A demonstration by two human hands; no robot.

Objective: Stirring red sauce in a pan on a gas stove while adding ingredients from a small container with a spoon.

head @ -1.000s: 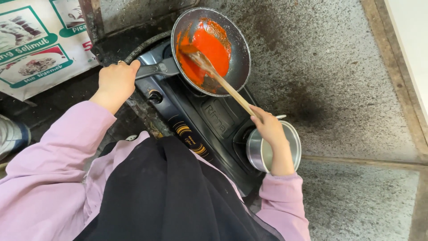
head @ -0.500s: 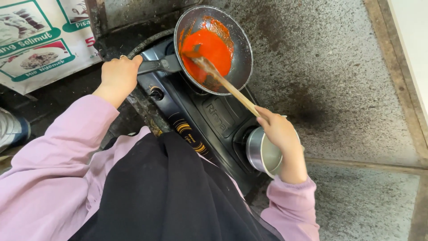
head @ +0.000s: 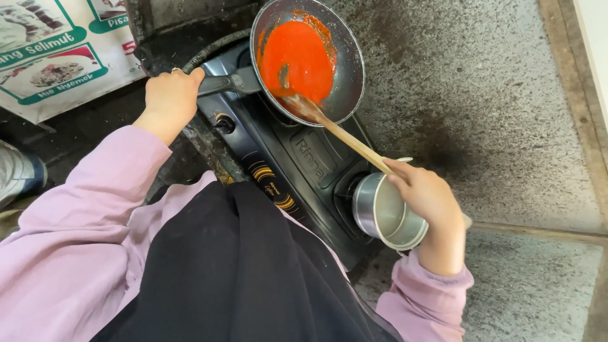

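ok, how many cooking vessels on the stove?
2. The pan with red sauce sits on the far burner, its handle held by the left hand. The steel pot sits on the near burner, under the right hand, which holds the spoon. None seem hidden.

Head-worn, looking steeply down from close above onto stove point(head: 297, 164) and pan point(head: 310, 57); single view only.

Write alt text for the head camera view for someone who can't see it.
Seen from above, a person's left hand grips the handle of a dark round frying pan of red sauce on a black gas stove, while the right hand stirs with a long wooden spatula above a small steel pot.
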